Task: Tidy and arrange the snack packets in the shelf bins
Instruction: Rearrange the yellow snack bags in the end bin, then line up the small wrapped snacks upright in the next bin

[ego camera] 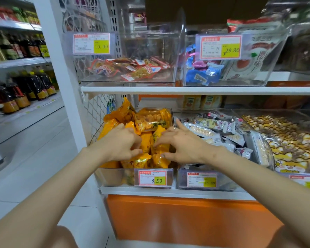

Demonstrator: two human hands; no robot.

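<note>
Orange snack packets (147,120) are heaped in the leftmost clear bin (113,176) on the lower white shelf (168,191), tagged 8.90 on a price label (152,178). Head view: the left hand (120,144) is curled over the heap, packets gripped by its fingers; one packet is pinched between thumb and forefinger of the right hand (181,145). Grey-wrapped packets (213,129) are piled in the adjoining bin. An orange panel (186,221) is noted beneath the shelf, pale floor tiles (34,158) at left, dark bottles (25,90) on aisle shelving beyond

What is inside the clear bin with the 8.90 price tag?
Yellow-orange snack packets fill the bin. The left hand and right hand grip some, covering the packets beneath; the bin's bottom is hidden too.
</note>
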